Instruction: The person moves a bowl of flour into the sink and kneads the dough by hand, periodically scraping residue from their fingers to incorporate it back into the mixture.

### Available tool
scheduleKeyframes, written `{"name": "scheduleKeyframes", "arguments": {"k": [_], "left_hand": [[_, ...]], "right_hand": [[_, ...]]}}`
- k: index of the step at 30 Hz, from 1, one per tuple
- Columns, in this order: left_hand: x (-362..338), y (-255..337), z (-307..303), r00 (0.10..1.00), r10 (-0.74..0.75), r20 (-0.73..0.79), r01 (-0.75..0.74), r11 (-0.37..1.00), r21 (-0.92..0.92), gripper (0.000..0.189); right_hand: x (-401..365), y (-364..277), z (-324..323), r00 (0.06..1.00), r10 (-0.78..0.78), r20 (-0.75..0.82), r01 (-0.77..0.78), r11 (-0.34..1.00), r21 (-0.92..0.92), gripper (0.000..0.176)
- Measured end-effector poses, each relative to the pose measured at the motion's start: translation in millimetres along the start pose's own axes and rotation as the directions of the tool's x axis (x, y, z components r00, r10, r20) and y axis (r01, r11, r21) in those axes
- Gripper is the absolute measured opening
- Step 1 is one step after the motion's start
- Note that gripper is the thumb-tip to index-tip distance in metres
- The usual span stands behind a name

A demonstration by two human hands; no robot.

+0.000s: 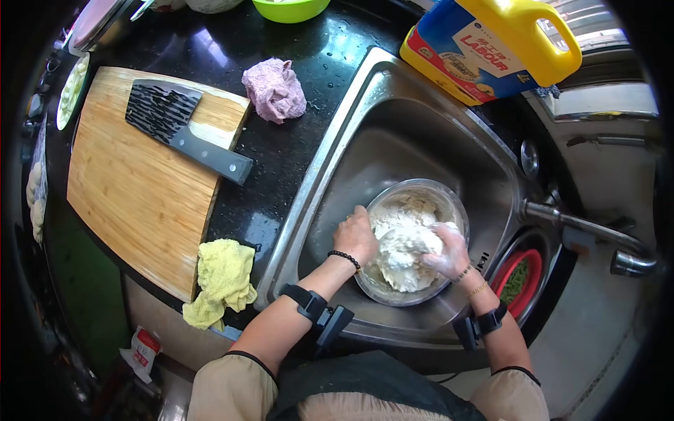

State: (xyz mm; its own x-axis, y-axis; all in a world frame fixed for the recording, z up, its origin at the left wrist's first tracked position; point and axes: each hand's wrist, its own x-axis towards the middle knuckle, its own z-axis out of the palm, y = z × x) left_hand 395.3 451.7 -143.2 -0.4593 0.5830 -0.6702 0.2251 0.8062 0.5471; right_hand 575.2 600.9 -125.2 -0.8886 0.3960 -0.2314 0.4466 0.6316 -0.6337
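A round metal bowl (460,203) stands in the steel sink (414,123), holding a lumpy white floury dough (404,256). My left hand (357,235) is at the bowl's left edge with its fingers curled over the rim. On the bowl's right side, my right hand (448,251) is coated in white flour, its fingers bent around part of the dough. Some of its fingertips are lost in the white mass.
Left of the sink lie a wooden board (140,189) with a cleaver (165,116), a purple cloth (274,90) and a yellow cloth (223,281). Behind stand a yellow jug (484,52) and a green bowl (291,10). At right are the faucet (586,223) and a red basket (530,295) with greens.
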Motion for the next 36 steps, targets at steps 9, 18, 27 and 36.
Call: {"name": "scheduleKeyframes", "arguments": {"k": [9, 18, 27, 36], "left_hand": [[3.0, -3.5, 3.6, 1.0, 0.019, -0.011, -0.019, 1.0, 0.003, 0.025], [1.7, -4.5, 3.3, 0.999, 0.019, -0.043, -0.02, 1.0, -0.015, 0.022], [1.3, -3.0, 3.5, 0.999, 0.013, -0.038, -0.016, 0.998, -0.063, 0.023], [1.6, -3.7, 6.7, 0.997, 0.022, -0.068, -0.023, 1.0, -0.011, 0.023]], "right_hand": [[-42.5, -43.3, -1.7, 0.999, 0.011, -0.038, -0.022, 0.959, -0.284, 0.048], [-14.1, -60.6, 28.6, 0.996, 0.084, 0.025, -0.072, 0.949, -0.306, 0.047], [-52.0, -59.3, 19.8, 0.991, 0.024, -0.131, -0.042, 0.989, -0.139, 0.035], [-54.5, -31.5, 53.1, 0.993, -0.102, -0.061, 0.071, 0.922, -0.38, 0.028]]}}
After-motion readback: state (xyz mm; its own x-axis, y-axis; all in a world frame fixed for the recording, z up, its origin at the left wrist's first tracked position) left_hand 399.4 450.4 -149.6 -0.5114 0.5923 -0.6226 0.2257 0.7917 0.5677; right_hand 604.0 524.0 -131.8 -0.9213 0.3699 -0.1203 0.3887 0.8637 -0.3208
